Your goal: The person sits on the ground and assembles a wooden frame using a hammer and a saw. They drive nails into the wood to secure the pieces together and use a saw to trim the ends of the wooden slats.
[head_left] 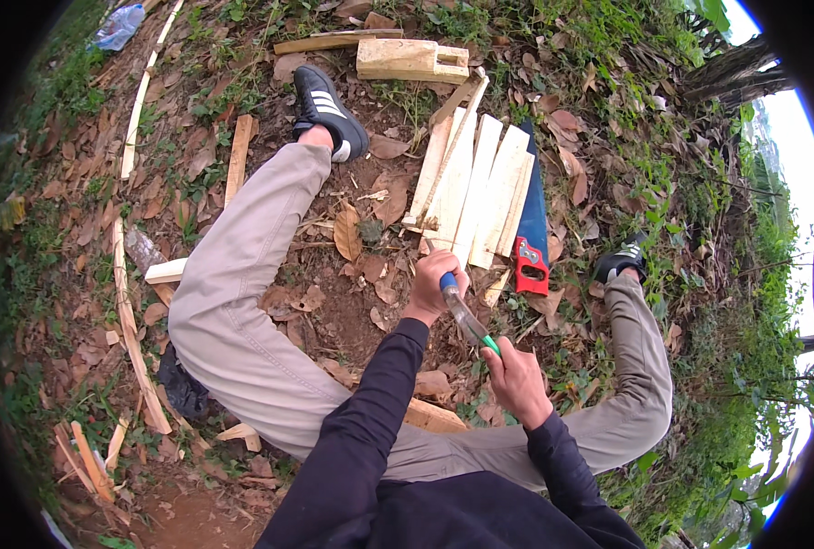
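gripping a knife (466,316), both hands (left (436,284), right (515,371)) just short of the planks (475,183).

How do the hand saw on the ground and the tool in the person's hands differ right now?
The hand saw lies flat and untouched beside the wooden slats; the slim tool is held off the ground by the left hand and right hand. The saw has a wide blue blade and red handle; the tool is a narrow, pale shaft with blue and green ends. The saw is plainly longer. Both lie close to the slats.
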Available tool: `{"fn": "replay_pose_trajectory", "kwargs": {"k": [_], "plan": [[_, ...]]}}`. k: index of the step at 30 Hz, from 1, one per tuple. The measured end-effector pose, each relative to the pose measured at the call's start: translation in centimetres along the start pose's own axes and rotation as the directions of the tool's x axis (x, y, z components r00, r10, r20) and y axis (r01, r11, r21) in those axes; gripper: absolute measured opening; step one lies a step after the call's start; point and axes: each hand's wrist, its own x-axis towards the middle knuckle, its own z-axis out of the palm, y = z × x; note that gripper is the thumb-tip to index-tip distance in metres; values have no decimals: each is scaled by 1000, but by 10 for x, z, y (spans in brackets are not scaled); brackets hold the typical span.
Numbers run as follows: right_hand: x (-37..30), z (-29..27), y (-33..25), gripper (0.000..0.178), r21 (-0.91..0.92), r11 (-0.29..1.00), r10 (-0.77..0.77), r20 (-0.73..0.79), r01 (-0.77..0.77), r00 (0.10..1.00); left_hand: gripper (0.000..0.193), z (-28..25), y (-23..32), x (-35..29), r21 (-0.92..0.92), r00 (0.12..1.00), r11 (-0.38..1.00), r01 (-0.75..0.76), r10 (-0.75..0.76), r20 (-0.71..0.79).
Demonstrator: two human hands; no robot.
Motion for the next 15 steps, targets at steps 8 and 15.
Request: {"fn": "replay_pose_trajectory", "kwargs": {"k": [8, 15], "plan": [[2, 1, 6, 27, -51, 999, 11, -13, -12, 1000, 17, 5, 2, -4, -6, 1000, 1000, -17, 17, -13], [7, 4, 19, 46, -89, 996, 5, 11, -4, 1000, 20, 5, 6, 1, -22, 999, 1000, -11, 10, -30]]}}
